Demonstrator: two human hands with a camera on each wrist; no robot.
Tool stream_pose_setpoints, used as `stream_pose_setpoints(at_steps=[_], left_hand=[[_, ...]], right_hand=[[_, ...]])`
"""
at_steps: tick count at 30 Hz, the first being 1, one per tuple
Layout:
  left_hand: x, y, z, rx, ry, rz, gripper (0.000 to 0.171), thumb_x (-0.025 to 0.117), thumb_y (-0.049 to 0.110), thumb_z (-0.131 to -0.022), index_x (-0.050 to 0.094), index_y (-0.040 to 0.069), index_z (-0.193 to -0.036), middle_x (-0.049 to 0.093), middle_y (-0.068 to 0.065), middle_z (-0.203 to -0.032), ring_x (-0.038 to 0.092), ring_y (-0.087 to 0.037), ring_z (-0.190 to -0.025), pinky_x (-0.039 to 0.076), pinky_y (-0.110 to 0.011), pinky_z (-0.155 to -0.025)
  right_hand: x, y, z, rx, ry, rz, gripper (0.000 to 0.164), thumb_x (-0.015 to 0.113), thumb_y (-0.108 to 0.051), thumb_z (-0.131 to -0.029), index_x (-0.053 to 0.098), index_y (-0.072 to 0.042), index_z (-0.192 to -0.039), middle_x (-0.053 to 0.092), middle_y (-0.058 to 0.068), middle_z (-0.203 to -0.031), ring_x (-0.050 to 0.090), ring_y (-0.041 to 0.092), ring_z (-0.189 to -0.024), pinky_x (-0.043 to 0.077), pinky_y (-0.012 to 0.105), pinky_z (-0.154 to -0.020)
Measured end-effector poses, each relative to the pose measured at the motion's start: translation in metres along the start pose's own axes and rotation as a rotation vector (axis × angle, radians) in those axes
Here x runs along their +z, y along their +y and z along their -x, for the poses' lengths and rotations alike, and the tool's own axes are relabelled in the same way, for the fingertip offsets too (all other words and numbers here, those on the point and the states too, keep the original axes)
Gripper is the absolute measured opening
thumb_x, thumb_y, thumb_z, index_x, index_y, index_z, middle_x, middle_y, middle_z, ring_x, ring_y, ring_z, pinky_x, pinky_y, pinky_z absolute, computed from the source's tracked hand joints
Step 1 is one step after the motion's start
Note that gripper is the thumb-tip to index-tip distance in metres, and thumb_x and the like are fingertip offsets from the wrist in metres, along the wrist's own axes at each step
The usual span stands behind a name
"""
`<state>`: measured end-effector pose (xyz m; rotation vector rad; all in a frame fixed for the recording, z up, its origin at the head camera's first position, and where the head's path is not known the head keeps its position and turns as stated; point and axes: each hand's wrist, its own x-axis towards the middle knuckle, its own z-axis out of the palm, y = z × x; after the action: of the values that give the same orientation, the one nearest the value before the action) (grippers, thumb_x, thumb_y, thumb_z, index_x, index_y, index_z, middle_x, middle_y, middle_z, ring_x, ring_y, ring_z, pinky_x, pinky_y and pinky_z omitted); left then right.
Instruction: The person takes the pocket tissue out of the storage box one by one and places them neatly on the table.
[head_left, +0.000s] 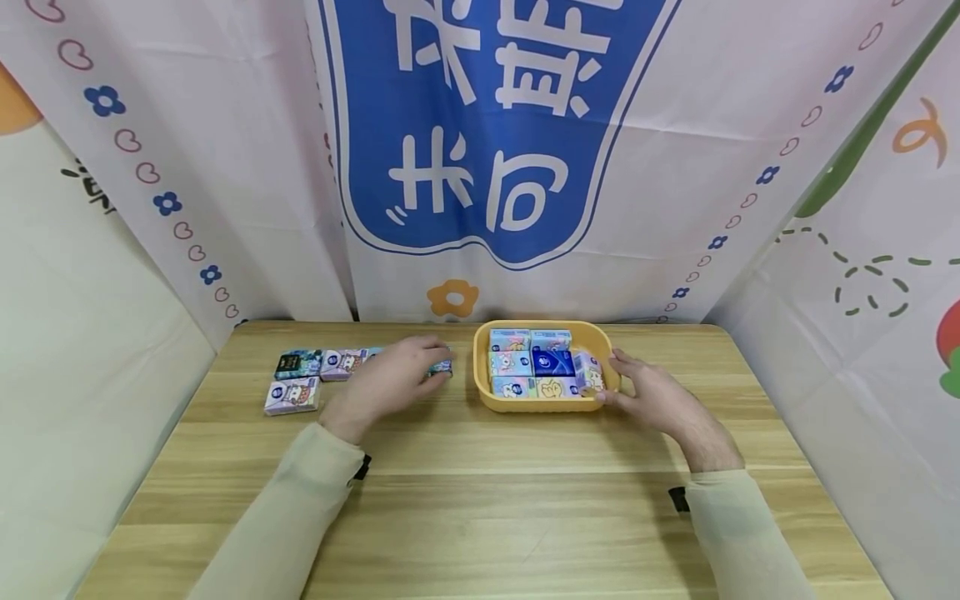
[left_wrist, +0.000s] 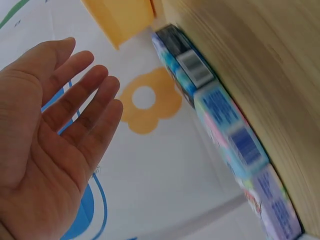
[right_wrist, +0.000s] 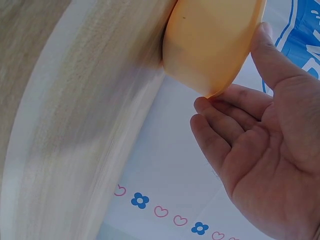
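Note:
A yellow plastic basket (head_left: 540, 407) holds several small tissue packs with cartoon prints, among them a dark blue pack (head_left: 552, 363). My right hand (head_left: 660, 400) holds the basket's right end, thumb and fingertips at its rim. To the left, my left hand (head_left: 397, 379) is over a row of tissue packs, partly hiding them. In the left wrist view its fingers (left_wrist: 95, 120) are loosely extended, the palm holds nothing, and the row shows beside it. A dark green pack (head_left: 298, 364) and a purple pack (head_left: 345, 364) lie at the row's left end.
Another purple-and-white pack (head_left: 292, 396) lies in front of the row. The wooden table (head_left: 510, 517) ends at the back against a printed white curtain (head_left: 660, 208). More white curtain hangs at both sides.

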<state>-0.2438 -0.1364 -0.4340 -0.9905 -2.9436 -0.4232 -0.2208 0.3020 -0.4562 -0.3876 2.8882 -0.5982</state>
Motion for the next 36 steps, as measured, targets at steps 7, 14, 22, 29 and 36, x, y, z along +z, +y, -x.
stream_pose_setpoints(at_steps=[7,14,22,29,36], left_hand=[[0.010,0.014,-0.020,-0.040,-0.014,0.000,0.041,0.077,0.026,-0.116,0.076,0.009,-0.153,0.077,-0.014,-0.155,0.076,-0.033,-0.144,0.064,-0.052,-0.126],[0.024,0.026,-0.038,-0.013,0.010,0.010,0.043,0.075,0.025,-0.117,0.074,0.005,-0.155,0.076,-0.017,-0.157,0.075,-0.035,-0.145,0.063,-0.052,-0.127],[0.037,0.039,-0.056,-0.015,0.003,0.014,0.049,0.073,0.028,-0.119,0.068,0.007,-0.163,0.070,-0.016,-0.167,0.067,-0.036,-0.157,0.056,-0.053,-0.136],[0.046,0.050,-0.073,0.000,0.011,0.014,0.051,0.072,0.029,-0.119,0.066,0.008,-0.165,0.069,-0.014,-0.168,0.069,-0.034,-0.155,0.056,-0.051,-0.136],[0.054,0.054,-0.088,-0.001,-0.003,-0.031,0.055,0.069,0.029,-0.121,0.061,0.007,-0.170,0.062,-0.014,-0.176,0.060,-0.033,-0.165,0.050,-0.049,-0.141]], right_hand=[[-0.001,0.001,0.000,-0.003,0.004,-0.006,0.083,0.079,-0.045,-0.113,0.050,0.008,-0.171,0.034,0.029,-0.188,0.040,0.062,-0.170,0.035,0.076,-0.141],[-0.001,0.002,0.000,0.000,0.005,-0.005,0.083,0.079,-0.045,-0.113,0.051,0.007,-0.171,0.035,0.029,-0.188,0.040,0.062,-0.170,0.035,0.077,-0.140],[0.000,0.002,0.000,0.008,0.002,-0.007,0.083,0.079,-0.043,-0.113,0.049,0.006,-0.172,0.034,0.029,-0.188,0.039,0.061,-0.171,0.034,0.076,-0.141],[0.001,0.002,0.001,-0.006,0.009,0.006,0.081,0.079,-0.043,-0.113,0.052,0.008,-0.170,0.036,0.030,-0.187,0.041,0.062,-0.169,0.037,0.077,-0.139],[0.000,0.001,0.001,-0.007,0.007,0.001,0.082,0.079,-0.043,-0.113,0.051,0.008,-0.170,0.036,0.030,-0.187,0.040,0.062,-0.169,0.036,0.077,-0.140]])
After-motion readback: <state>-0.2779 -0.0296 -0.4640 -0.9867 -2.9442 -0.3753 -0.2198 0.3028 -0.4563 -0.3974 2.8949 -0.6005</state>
